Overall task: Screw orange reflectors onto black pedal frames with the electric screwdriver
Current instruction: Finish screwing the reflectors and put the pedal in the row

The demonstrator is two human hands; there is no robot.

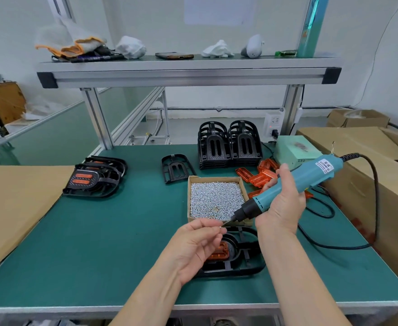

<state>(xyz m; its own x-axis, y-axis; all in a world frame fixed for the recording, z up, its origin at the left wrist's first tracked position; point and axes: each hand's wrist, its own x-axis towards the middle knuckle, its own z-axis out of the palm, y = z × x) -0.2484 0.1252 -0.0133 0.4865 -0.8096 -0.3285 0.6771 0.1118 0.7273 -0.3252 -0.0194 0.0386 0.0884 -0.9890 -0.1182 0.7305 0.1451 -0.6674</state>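
Two hands are up over the worktop (122,243), loading a screw by the look of it. State: left hand (198,245) pinches a small screw (221,228) between thumb and fingertips, its other fingers loosely curled. The right hand (285,203) is wrapped round the teal electric screwdriver (311,175), full grip on the barrel.

The driver's long axis runs far-right to near-left. Its bit points down-left with the tip at the pinched screw (touching or just short, can't tell).

A black pedal frame (247,262) lies flat right under both hands. An orange reflector (220,252) sits in it, partly hidden by the left hand. So the target is below the bit, and the left hand is nearer to it.

My read on the next move: seat the screw on the bit, then tip the driver toward upright over the reflector. The screw box (213,178) is just far of the frame.

Writing: "LED" on the pale green box (294,147) at far right. The driver's white label (325,166) has print too small to read.
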